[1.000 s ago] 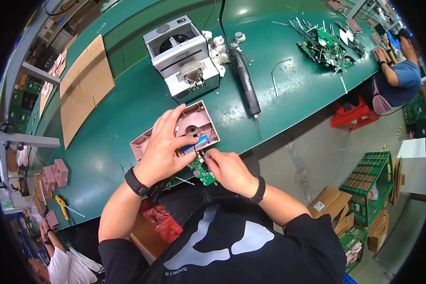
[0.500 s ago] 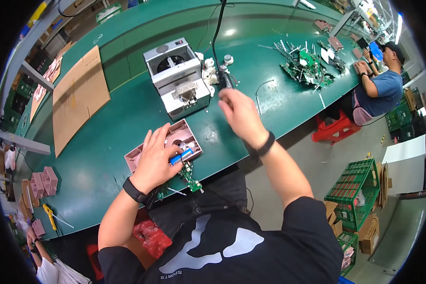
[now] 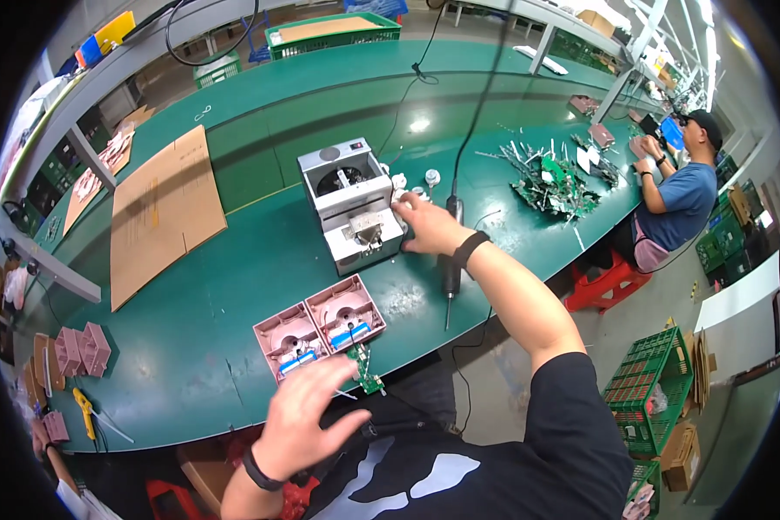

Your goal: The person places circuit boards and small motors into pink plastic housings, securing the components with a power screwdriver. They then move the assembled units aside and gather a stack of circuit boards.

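Across the middle of the view, a long green workbench is curving from the lower left toward the upper right. Flat cardboard sheets are lying on its left part, and a grey box-shaped machine is standing near its centre. Farther along, a heap of green circuit boards is sitting in front of a seated co-worker in a blue shirt. Near the bench's front edge, two pink moulded trays are lying side by side and touching, each carrying a small blue part. A small green circuit board is lying just beside the right tray, partly over the bench edge. An electric screwdriver is hanging on its cable beside the machine. The person's right hand is reaching against the machine's front right side; whether its fingers are gripping anything cannot be told. The left hand is hovering over the front edge, fingers spread wide, holding nothing, just beside the small board.
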A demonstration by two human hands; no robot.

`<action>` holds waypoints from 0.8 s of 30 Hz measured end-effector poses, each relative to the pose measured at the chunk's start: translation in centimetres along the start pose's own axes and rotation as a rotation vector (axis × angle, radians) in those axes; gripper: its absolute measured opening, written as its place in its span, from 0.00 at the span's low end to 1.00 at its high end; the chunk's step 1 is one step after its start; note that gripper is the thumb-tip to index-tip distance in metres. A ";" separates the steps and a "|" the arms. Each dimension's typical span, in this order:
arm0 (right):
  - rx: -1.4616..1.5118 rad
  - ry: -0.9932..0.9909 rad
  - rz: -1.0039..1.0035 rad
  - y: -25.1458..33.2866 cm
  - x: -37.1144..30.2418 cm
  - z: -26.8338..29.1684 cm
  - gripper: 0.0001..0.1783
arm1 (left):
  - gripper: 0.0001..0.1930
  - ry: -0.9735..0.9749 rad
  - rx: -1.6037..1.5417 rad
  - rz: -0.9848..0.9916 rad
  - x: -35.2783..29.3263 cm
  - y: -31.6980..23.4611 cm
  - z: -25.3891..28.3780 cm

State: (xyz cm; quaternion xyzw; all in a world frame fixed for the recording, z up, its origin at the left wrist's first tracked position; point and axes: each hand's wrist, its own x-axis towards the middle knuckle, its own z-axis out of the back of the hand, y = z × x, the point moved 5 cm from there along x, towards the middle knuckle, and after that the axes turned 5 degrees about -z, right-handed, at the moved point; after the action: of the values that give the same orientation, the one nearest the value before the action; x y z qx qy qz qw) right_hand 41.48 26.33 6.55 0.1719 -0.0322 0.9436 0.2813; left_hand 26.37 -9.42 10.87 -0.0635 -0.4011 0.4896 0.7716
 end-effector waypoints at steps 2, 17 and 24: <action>-0.024 0.059 -0.054 0.3 0.7 -0.2 0.39 | 0.33 -0.004 -0.104 -0.029 -1.3 -0.4 -1.5; 0.075 -0.103 -0.028 -3.6 -2.1 -1.1 0.31 | 0.22 -0.155 -0.275 0.406 -12.6 3.0 -3.9; 1.175 -0.217 -0.582 -3.0 0.1 8.9 0.22 | 0.21 -0.171 -0.531 0.444 -10.9 3.5 -3.5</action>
State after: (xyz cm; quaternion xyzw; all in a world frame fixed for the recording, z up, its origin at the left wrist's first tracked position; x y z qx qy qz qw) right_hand 45.80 27.52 14.85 0.3921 0.5071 0.6672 0.3793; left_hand 24.09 -15.39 0.72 -0.3065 -0.5539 0.5276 0.5664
